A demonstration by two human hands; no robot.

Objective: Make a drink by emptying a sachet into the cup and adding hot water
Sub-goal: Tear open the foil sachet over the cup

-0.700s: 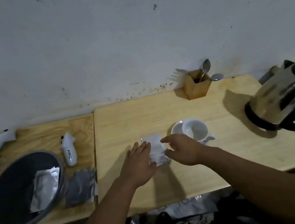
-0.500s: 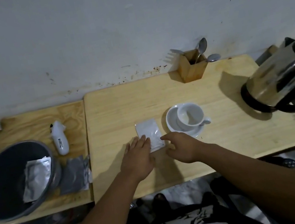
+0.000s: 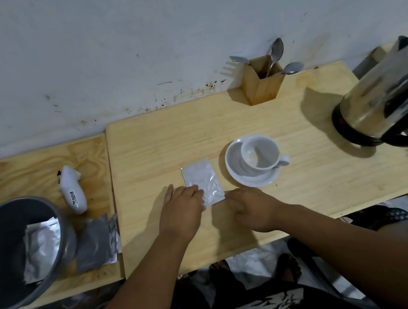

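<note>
A silver sachet [image 3: 203, 179] lies flat on the light wooden table [image 3: 326, 187], just left of a white cup [image 3: 261, 155] that stands empty on a white saucer [image 3: 236, 173]. My left hand [image 3: 181, 212] rests palm down with its fingertips on the sachet's near left edge. My right hand [image 3: 254, 208] lies on the table with its fingers at the sachet's near right corner; whether they pinch it is hidden. A steel kettle [image 3: 391, 96] with a black handle stands at the far right.
A wooden holder [image 3: 261, 84] with spoons and a fork stands against the wall. On the lower table to the left are a grey bin [image 3: 0, 244] holding used sachets, more sachets [image 3: 94, 244] beside it, and a white controller [image 3: 73, 193].
Both hands slid back toward me off the sachet, so more of it shows. The camera tilted down and the cup is now fully in view.
</note>
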